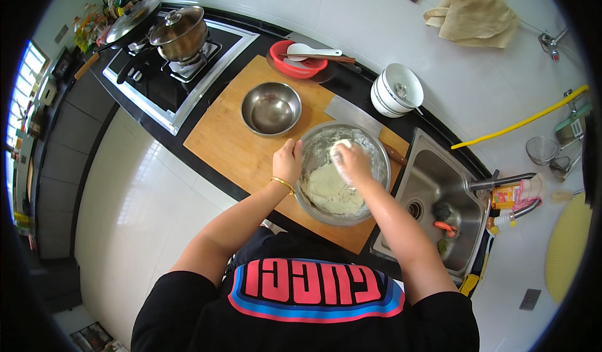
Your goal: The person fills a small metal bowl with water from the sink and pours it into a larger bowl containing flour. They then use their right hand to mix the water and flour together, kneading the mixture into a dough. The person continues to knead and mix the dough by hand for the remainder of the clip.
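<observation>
A large stainless steel mixing bowl (386, 178) rests on a wooden cutting board (221, 135). Pale flour or dough (334, 189) lies inside it, and white residue streaks its inner wall. My left hand (287, 161), with a gold bangle at the wrist, holds the bowl's left rim. Over the bowl's interior, my right hand (352, 161) is curled and blurred, its fingers coated in white. Whether it grasps a lump of dough is hidden. A smaller steel bowl (271, 108) stands on the board, up and left of the mixing bowl.
Behind the mixing bowl lies a cleaver (352, 113), partly covered by it. A red basket (297, 72) with utensils and stacked white bowls (397, 91) line the wall. Right is a sink (428, 182); left, a gas stove (150, 86) carries a lidded pot (182, 36).
</observation>
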A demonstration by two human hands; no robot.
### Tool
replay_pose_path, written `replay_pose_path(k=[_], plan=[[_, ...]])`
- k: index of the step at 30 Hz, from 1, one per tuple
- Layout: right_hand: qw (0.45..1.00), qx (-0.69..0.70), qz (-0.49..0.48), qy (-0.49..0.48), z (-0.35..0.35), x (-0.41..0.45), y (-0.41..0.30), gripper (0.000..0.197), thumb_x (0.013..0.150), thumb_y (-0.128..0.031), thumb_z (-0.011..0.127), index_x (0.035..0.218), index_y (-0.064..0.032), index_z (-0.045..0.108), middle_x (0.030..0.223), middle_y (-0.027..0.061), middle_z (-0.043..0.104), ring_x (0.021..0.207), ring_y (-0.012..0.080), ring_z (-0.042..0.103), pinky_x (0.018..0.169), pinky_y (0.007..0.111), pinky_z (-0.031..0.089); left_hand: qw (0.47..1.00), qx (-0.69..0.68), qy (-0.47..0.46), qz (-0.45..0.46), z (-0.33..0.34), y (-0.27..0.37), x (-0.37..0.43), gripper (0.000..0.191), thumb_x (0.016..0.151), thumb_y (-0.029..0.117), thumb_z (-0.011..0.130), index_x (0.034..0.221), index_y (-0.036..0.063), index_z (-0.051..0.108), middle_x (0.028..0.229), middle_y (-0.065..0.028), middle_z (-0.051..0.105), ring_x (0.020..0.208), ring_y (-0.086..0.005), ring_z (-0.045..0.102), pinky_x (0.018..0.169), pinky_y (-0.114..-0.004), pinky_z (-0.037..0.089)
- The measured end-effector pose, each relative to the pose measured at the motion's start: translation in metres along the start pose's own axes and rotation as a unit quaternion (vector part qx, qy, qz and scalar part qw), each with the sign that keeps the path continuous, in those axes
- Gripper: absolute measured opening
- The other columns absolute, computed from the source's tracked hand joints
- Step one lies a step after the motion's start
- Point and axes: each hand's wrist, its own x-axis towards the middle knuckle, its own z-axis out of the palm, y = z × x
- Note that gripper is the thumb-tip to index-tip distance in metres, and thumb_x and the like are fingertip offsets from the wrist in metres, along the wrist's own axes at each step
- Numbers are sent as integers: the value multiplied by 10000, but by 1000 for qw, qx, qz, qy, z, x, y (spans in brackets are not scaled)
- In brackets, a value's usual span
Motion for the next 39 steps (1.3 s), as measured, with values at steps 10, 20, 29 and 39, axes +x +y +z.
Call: replay_pose_path(k=[10, 20, 29, 39], plan=[[808, 375, 443, -103, -8, -13, 28, 616, 758, -531, 553, 1098, -17, 532, 936, 128, 614, 796, 242, 581, 678, 397, 456, 1000, -13, 9, -5, 2, -3, -2, 343, 874, 265, 499, 679, -14, 463, 618, -206, 497, 578, -374, 482, 546, -406, 390], [957, 177, 224, -53, 18, -21, -50, 420, 793, -294, 578, 1098, -16, 503, 891, 191, 599, 714, 284, 601, 686, 395, 486, 1000, -12, 6, -8, 3, -1, 0, 344, 874, 273, 501, 683, -12, 473, 616, -211, 500, 577, -385, 485, 535, -407, 389], [987, -121, 102, -31, 41, -11, -62, 340, 720, -247, 595, 1010, -73, 559, 1149, 172, 482, 1058, 340, 461, 832, 464, 403, 999, -24, -14, -42, -4, 3, 0, 333, 872, 236, 513, 667, -21, 455, 579, -208, 458, 524, -365, 436, 499, -382, 371], [994, -87, 26, 55, 63, 36, -14, 185, 702, -208, 599, 793, -48, 602, 789, 170, 596, 774, 317, 601, 665, 414, 487, 1000, -20, -12, -20, -4, 3, -1, 321, 868, 209, 514, 653, -16, 435, 570, -215, 440, 521, -372, 434, 491, -391, 362]])
